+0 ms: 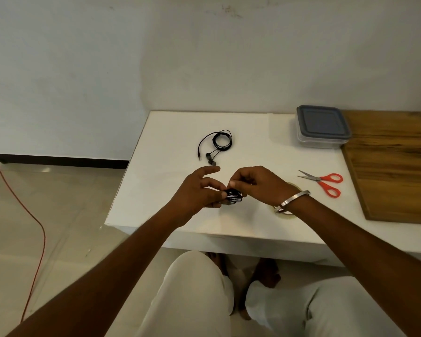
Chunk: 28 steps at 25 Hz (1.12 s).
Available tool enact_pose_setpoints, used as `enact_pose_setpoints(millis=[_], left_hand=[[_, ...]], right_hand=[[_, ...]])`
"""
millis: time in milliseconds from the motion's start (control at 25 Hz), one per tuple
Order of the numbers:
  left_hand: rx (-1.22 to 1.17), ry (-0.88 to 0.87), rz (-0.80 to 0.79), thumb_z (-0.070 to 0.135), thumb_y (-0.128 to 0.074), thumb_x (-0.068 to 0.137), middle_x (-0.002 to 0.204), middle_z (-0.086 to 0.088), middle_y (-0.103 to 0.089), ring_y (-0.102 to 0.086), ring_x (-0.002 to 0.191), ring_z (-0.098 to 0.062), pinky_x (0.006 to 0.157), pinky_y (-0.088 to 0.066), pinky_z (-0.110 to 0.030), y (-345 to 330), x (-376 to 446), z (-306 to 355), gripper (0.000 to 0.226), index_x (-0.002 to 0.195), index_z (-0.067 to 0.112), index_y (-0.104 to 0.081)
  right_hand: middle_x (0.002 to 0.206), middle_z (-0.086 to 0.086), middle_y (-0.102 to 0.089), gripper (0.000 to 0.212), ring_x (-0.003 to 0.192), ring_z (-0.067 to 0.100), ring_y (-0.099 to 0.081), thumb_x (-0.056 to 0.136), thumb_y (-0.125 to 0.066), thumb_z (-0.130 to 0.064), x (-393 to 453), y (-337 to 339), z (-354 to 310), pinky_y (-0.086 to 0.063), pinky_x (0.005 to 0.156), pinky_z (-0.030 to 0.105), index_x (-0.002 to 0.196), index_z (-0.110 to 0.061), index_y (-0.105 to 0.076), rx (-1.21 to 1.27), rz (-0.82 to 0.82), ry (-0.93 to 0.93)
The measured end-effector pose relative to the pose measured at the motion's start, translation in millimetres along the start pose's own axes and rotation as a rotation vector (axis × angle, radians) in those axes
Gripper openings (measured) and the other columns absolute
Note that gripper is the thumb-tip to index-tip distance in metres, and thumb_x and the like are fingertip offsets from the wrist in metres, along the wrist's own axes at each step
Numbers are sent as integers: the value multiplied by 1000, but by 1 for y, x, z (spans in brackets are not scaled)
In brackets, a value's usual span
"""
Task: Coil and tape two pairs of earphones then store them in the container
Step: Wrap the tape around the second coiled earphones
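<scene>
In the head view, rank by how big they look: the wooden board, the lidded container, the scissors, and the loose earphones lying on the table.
1. wooden board, clearly largest, though cut off by the frame edge
2. container
3. scissors and loose earphones: similar spread, too close to rank.

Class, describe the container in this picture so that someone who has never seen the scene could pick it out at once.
Start at the white table and go to its far right corner, next to the brown wooden board. There stands the container: a square, clear plastic box with a grey lid on. It is the only box here; the red-handled scissors lie nearer the person.
</scene>
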<state>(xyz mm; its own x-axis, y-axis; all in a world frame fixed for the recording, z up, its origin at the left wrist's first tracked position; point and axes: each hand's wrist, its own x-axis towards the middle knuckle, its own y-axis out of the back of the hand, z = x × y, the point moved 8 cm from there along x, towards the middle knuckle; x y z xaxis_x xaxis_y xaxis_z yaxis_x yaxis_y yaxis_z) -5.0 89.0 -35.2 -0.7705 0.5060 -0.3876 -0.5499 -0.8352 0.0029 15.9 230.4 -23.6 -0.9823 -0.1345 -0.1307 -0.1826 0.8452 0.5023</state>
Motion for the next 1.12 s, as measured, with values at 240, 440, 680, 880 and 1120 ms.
enact_pose_setpoints(millis=[240,440,680,880,1120], left_hand=[[-205,152,-37,-3,-68,83,92,-6,-71,-69,75,-20,67,-57,-29,9,1,-13,55,133,10,-49],[-309,236,-69,-5,-62,86,94,-11,-67,-68,72,-18,65,-56,-26,5,-1,-18,50,133,7,-49],[-353,261,-51,-7,-61,87,92,-11,-67,-68,71,-18,62,-55,-25,3,-1,-20,48,132,6,-51],[-361,254,-7,-8,-62,85,89,-11,-69,-69,71,-20,62,-56,-26,7,-1,-20,47,129,5,-52],[-76,155,28,-4,-71,81,86,-9,-72,-70,71,-20,66,-57,-31,9,-3,-10,46,123,9,-56]], right_hand=[[111,-12,-59,41,92,8,-60,87,-57,-2,-17,-4,-12,-53,70,25,117,-29,-50,-15,-130,148],[99,-18,-55,31,80,9,-52,85,-67,-16,-22,-9,-18,-43,64,13,110,-27,-52,-298,-8,286],[91,-3,-63,15,73,14,-57,90,-61,-23,-29,-8,-27,-51,65,27,102,-16,-59,-434,149,406],[99,4,-69,24,78,20,-65,93,-47,-30,-32,-10,-35,-57,68,32,95,-12,-63,-579,182,523],[94,5,-65,19,81,19,-59,93,-52,-24,-23,-15,-41,-49,74,28,95,-10,-63,-513,5,452]])
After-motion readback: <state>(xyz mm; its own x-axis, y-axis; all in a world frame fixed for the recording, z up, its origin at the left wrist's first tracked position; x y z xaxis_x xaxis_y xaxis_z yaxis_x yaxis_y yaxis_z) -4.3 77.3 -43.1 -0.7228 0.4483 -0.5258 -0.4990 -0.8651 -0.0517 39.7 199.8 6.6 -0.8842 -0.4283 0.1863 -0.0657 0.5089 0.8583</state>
